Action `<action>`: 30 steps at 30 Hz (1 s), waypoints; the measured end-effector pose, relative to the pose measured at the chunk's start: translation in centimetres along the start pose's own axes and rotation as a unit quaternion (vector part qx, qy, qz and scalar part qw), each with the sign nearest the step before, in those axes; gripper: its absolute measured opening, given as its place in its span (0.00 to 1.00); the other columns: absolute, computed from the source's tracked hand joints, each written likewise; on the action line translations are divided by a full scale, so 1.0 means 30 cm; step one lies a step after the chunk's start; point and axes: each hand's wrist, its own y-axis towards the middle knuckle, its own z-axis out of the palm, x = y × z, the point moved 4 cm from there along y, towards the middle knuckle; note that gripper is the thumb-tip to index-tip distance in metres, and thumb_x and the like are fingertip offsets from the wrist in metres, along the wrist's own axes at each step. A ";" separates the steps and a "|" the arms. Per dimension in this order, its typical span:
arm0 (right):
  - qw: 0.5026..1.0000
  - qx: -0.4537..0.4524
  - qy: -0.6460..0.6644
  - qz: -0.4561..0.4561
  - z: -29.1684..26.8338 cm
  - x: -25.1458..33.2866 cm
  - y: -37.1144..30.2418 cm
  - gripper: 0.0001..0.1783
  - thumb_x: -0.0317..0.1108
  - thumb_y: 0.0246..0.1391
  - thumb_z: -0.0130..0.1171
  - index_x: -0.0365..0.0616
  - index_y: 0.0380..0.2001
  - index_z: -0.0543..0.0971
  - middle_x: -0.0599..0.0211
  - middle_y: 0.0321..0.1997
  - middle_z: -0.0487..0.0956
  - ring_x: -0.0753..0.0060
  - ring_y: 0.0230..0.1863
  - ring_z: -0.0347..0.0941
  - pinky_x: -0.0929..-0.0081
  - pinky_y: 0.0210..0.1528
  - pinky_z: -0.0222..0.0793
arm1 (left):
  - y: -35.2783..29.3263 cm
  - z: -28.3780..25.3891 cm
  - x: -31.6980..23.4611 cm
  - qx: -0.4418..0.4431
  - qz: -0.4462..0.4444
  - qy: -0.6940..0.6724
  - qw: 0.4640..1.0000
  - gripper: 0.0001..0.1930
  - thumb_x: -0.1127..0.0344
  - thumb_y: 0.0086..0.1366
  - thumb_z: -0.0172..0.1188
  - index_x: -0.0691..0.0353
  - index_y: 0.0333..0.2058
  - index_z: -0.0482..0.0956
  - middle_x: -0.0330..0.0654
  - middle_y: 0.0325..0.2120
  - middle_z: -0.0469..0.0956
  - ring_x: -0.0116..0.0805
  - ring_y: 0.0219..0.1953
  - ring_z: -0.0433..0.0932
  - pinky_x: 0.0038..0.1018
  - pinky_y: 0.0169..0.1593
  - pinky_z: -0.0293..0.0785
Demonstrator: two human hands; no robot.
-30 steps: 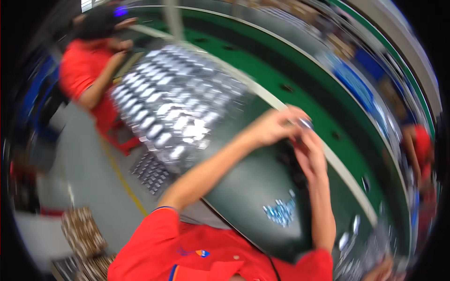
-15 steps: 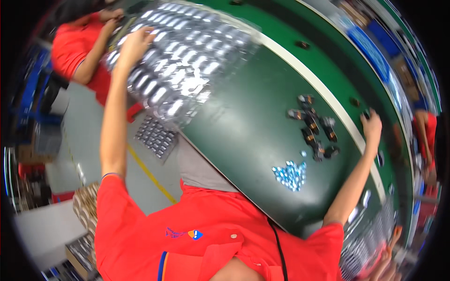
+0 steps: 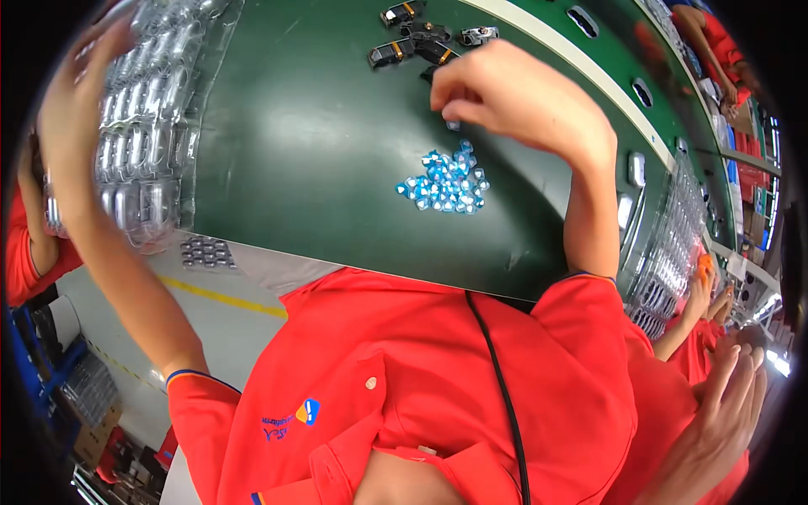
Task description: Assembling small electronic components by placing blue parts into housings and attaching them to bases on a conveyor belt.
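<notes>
My left hand (image 3: 80, 101) is at the far left, over a sheet of clear plastic blister trays (image 3: 147, 109) with rounded pockets. Motion smears its fingers, so their grip cannot be read. Above the green table, my right hand (image 3: 526, 97) is closed, fingers curled down and thumb against them; what they hold, if anything, is hidden. A group of small black parts with orange bands (image 3: 391, 54) lies just beyond its fingertips, one dark part partly behind them. Below the hand sits a pile of small shiny blue faceted pieces (image 3: 446, 185). One blue piece (image 3: 453, 125) shows right under the thumb.
Beyond a white rail (image 3: 572, 71), a green belt carries several dark and silvery parts (image 3: 643, 93). More clear blister trays (image 3: 669, 244) stand at the right. Co-workers' hands (image 3: 724, 412) are at the right; another person's red sleeve (image 3: 29, 244) is at the left edge.
The view has turned and come closer to the table. My right hand has come back from the belt to beside the black parts and blue pile. My left hand remains at the blister trays.
</notes>
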 end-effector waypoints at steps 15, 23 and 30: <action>0.998 -0.048 -0.031 0.005 0.057 0.026 0.005 0.06 0.27 0.49 0.61 0.37 0.29 0.76 0.56 0.29 0.79 0.52 0.34 0.77 0.63 0.37 0.73 | -0.046 0.592 -0.401 0.095 -0.088 -0.473 0.872 0.19 0.72 0.66 0.59 0.62 0.56 0.75 0.40 0.39 0.79 0.26 0.37 0.79 0.21 0.42 0.75; 0.957 -0.130 0.258 0.029 -0.074 -0.080 0.056 0.06 0.28 0.54 0.62 0.36 0.33 0.78 0.64 0.32 0.82 0.73 0.36 0.80 0.75 0.42 0.75 | -0.054 0.605 -0.423 0.084 -0.071 -0.593 0.798 0.20 0.73 0.66 0.59 0.65 0.57 0.73 0.39 0.42 0.78 0.24 0.40 0.77 0.21 0.42 0.74; 0.818 -0.298 0.491 0.019 -0.056 -0.187 0.126 0.11 0.29 0.57 0.63 0.34 0.40 0.80 0.62 0.36 0.82 0.72 0.37 0.81 0.78 0.48 0.76 | -0.054 0.608 -0.450 0.052 0.041 -0.549 0.833 0.17 0.65 0.68 0.58 0.67 0.52 0.76 0.46 0.49 0.77 0.33 0.47 0.79 0.30 0.55 0.74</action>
